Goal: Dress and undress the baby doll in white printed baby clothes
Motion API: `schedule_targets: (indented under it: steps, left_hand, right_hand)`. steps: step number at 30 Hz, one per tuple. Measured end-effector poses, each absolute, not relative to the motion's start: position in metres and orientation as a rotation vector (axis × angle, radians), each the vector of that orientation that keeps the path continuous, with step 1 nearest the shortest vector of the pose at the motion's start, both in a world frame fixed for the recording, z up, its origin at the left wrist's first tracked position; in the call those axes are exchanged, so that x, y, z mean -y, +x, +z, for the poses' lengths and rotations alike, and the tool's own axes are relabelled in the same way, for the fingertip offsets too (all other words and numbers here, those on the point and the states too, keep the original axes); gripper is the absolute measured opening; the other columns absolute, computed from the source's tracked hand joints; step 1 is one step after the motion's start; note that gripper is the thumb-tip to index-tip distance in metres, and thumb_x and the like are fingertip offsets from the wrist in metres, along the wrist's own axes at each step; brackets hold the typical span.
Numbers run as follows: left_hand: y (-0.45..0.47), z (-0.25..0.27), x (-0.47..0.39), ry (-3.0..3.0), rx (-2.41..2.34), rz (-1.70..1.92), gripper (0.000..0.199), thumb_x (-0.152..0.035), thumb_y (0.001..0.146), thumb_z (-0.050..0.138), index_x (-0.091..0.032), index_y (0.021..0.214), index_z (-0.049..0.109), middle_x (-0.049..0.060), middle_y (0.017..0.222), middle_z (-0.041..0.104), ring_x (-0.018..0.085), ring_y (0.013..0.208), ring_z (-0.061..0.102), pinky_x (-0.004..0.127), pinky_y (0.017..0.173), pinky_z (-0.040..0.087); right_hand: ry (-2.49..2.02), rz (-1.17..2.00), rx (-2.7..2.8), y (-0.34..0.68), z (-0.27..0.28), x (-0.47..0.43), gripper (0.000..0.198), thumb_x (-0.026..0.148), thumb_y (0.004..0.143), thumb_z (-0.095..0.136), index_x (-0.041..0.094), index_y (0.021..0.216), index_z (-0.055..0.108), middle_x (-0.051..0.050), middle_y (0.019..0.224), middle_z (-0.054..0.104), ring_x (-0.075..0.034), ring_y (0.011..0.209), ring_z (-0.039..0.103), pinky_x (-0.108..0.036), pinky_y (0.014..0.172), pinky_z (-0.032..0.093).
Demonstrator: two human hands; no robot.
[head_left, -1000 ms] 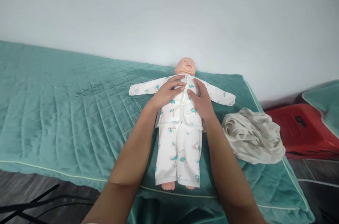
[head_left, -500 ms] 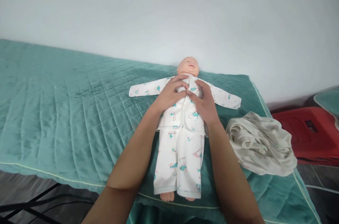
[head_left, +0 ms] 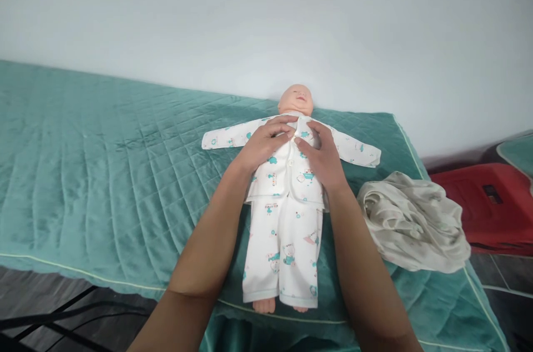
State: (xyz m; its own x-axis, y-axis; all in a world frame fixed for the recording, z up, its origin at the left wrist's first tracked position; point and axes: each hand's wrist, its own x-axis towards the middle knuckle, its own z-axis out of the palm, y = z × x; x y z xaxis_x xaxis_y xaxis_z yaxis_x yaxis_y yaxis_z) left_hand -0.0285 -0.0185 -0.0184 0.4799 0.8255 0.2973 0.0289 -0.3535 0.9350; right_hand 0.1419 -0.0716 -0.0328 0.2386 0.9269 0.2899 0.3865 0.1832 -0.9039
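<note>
Our left hand (head_left: 266, 144) and right hand (head_left: 327, 159) rest half-curled on the doll's (head_left: 296, 100) jacket (head_left: 287, 177); we cannot tell whether they pinch it. The doll lies face-up on the green quilt (head_left: 104, 191), a crumpled cloth (head_left: 412, 224) beside our right forearm (head_left: 360, 252), a red object (head_left: 478, 205) beyond

White pajamas (head_left: 262, 246), perhaps animal-printed; green quilt (head_left: 125, 185)
</note>
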Motion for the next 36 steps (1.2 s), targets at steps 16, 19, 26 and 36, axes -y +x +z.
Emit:
schedule_targets:
  steps: [16,19,26,36]
  left_hand:
    - [-0.032,-0.018,0.018,1.942,-0.745,0.979,0.014,-0.036,0.088,0.069,-0.023,0.093,0.068,0.006,0.144,0.059,0.024,0.143,0.045,0.047,0.121,0.031]
    - [-0.029,-0.016,0.02,2.023,-0.756,0.973,0.011,-0.034,0.089,0.066,-0.023,0.093,0.066,0.005,0.143,0.059,0.023,0.141,0.046,0.046,0.122,0.031]
    - [-0.024,-0.016,0.021,2.146,-0.753,1.041,0.006,-0.028,0.091,0.06,-0.022,0.089,0.062,0.006,0.136,0.063,0.021,0.132,0.054,0.043,0.117,0.037]
    - [-0.022,-0.022,0.02,2.034,-0.716,1.166,0.01,-0.028,0.093,0.059,-0.021,0.09,0.067,0.007,0.13,0.066,0.021,0.126,0.059,0.041,0.112,0.042]
  right_hand:
    - [-1.346,0.636,1.324,0.142,-0.034,0.073,0.047,0.043,0.078,0.075,0.028,0.12,0.059,-0.007,0.138,0.057,-0.026,0.135,0.049,-0.049,0.118,0.036]
    - [-1.31,0.649,1.327,0.144,-0.037,0.073,0.047,0.045,0.079,0.074,0.03,0.122,0.059,-0.006,0.138,0.056,-0.026,0.136,0.049,-0.049,0.119,0.035]
    - [-1.241,0.656,1.288,0.145,-0.042,0.071,0.042,0.047,0.084,0.069,0.029,0.12,0.061,-0.006,0.134,0.06,-0.025,0.132,0.051,-0.05,0.118,0.036]
    - [-1.225,0.654,1.274,0.145,-0.043,0.07,0.038,0.04,0.081,0.072,0.029,0.117,0.063,-0.005,0.132,0.061,-0.024,0.131,0.052,-0.049,0.119,0.036]
